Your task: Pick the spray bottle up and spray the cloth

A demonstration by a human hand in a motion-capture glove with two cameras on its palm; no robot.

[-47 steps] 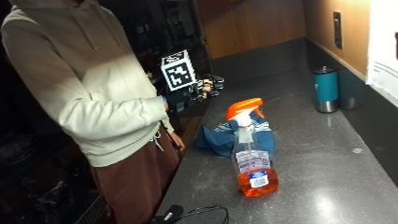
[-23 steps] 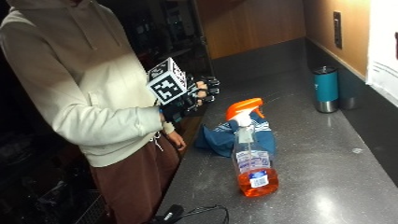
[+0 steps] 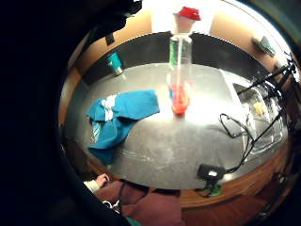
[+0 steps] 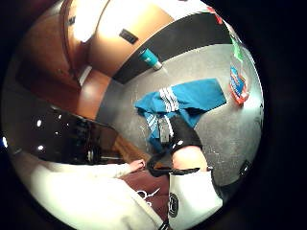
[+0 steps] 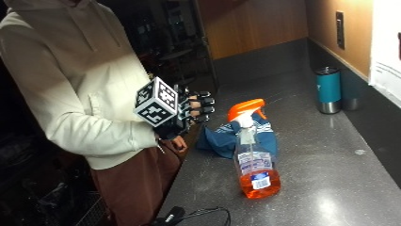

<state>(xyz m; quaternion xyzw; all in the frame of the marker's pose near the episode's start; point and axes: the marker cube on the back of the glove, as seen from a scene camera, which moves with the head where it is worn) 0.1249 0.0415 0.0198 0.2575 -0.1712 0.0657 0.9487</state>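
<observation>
A: Starting at the left edge, one person in a cream hoodie (image 5: 75,94) stands at the counter (image 5: 325,188). One gloved right hand (image 5: 188,113) is raised in front of the chest, off the counter, fingers loosely curled and holding nothing.

B: Next along, one blue cloth (image 5: 228,139), crumpled on the counter near its front edge.

A: And just in front of it, one spray bottle (image 5: 253,160), upright, orange trigger head on top, orange liquid in the lower part. Hand and bottle are apart, nothing touching.

B: Further right, against the back wall, one teal tumbler (image 5: 328,89). One black cable (image 5: 200,215) trails at the counter's near end.
</observation>
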